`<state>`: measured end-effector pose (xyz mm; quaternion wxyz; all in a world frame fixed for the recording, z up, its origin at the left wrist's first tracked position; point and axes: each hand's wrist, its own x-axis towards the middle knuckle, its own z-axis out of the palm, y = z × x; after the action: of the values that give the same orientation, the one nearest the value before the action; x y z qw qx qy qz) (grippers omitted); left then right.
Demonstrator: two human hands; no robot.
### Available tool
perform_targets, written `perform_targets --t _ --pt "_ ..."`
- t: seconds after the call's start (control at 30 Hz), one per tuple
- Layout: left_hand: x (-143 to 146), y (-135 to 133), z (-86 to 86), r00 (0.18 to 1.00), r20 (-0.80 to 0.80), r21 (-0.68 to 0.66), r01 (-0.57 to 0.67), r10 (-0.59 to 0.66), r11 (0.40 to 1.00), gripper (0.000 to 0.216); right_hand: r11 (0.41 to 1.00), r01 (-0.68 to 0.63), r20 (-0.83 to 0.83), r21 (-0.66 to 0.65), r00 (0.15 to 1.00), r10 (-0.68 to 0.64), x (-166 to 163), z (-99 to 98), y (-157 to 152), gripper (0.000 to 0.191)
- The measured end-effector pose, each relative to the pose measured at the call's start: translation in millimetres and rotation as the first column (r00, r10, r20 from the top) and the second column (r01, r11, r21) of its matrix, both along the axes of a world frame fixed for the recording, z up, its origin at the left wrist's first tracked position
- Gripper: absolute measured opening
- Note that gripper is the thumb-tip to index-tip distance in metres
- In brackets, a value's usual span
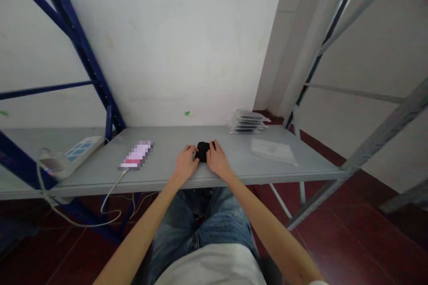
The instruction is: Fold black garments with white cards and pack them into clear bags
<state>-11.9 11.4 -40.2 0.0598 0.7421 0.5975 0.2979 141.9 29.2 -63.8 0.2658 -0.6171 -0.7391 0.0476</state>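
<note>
On the grey shelf top (167, 160), near its front edge, lies a small, soft-looking black item (202, 151), perhaps folded cloth; its exact kind I cannot make out. The fingers of my left hand (187, 162) are closed at its left edge. My right hand (217, 158) grips its right side, with fingers lying over the top and thumb near the front. Both hands rest low against the shelf, and parts of the black item are hidden under the fingers.
A flat clear packet (272, 150) lies to the right, in front of a stack of similar packets (249, 122). To the left are a phone (137, 155) on a white cable (112, 189) and a power strip (83, 149). Blue posts (87, 58) and grey posts (377, 133) frame the sides.
</note>
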Motion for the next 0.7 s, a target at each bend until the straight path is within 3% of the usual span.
perform_targets --t 0.07,0.17,0.27,0.43,0.57,0.7 --pt "-7 -4 3.1 0.989 -0.147 0.038 0.017 -0.011 0.999 0.040 1.000 -0.012 0.037 -0.009 0.999 0.013 3 0.9 0 0.058" --pt "-14 -7 2.7 0.956 -0.265 0.023 0.140 -0.129 0.990 0.061 0.999 -0.024 0.066 -0.024 0.998 0.025 7 2.3 0 0.058" --pt "-17 -6 -3.6 0.927 -0.295 -0.003 0.241 -0.231 0.971 0.067 1.000 -0.022 0.068 -0.019 0.997 0.024 7 0.4 0 0.058" --pt "-22 -5 -12.9 0.918 -0.297 -0.027 0.266 -0.262 0.964 0.063 1.000 0.030 0.066 0.005 0.997 -0.030 15 -1.7 -7 0.059" --pt "-24 -11 -9.4 0.913 -0.290 -0.013 0.297 -0.287 0.955 0.064 0.987 0.150 0.107 0.063 0.982 -0.156 61 5.4 -18 0.057" --pt "-14 -11 1.2 0.909 -0.298 0.055 0.320 -0.290 0.946 0.069 0.927 0.374 0.231 0.034 0.899 -0.371 143 14.7 -26 0.056"
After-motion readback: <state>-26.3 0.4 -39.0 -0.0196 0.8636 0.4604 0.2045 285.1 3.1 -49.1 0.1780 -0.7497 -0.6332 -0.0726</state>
